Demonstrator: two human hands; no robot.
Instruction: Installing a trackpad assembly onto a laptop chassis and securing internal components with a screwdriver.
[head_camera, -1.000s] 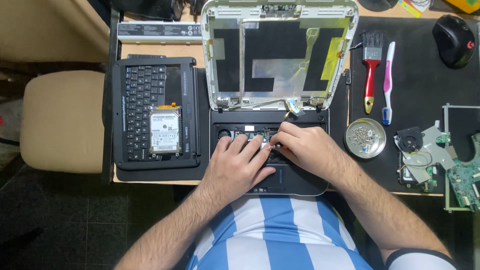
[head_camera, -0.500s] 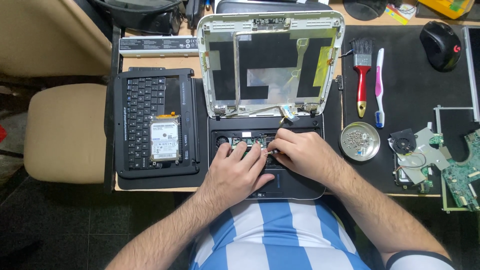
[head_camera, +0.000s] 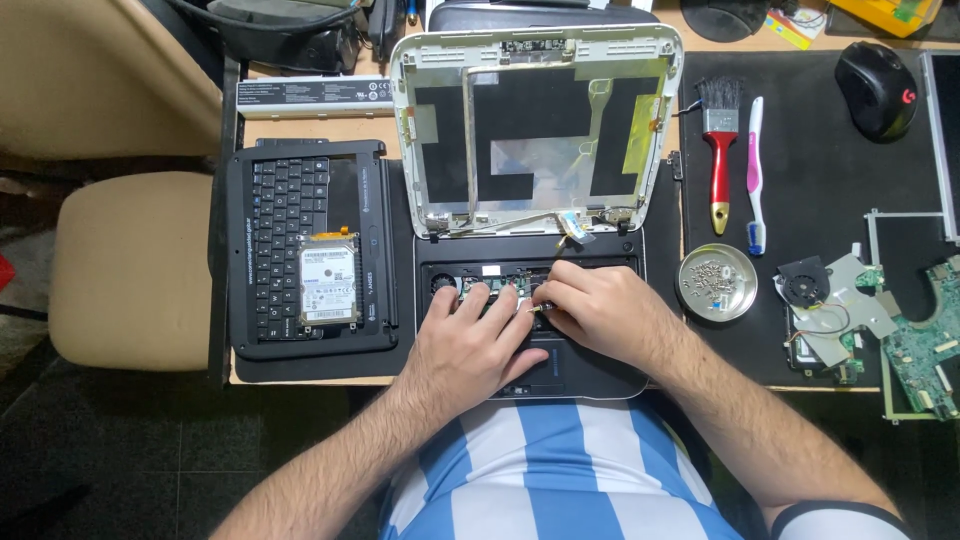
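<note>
A small laptop (head_camera: 600, 375) lies opened up at the desk's front edge, its keyboard removed. Its white lid shell (head_camera: 540, 110) stands open behind, with no screen, showing black patches, foil and cables. My left hand (head_camera: 470, 345) rests on the bare base, fingers spread over the inner parts. My right hand (head_camera: 600, 310) lies beside it, fingertips pinched on something small at the middle of the base; what it is cannot be made out. The two hands touch each other.
A removed keyboard panel (head_camera: 290, 240) with a hard drive (head_camera: 328, 280) on it lies to the left, a battery (head_camera: 315, 97) behind. To the right sit a screw dish (head_camera: 716, 283), brush (head_camera: 720, 150), toothbrush (head_camera: 755, 170), mouse (head_camera: 878, 88), fan (head_camera: 825, 300) and circuit board (head_camera: 925, 345). A chair (head_camera: 130, 270) stands left.
The view has shifted slightly, so the desk sits higher in the picture. Both hands stay on the laptop base, fingers shifting a little over its middle.
</note>
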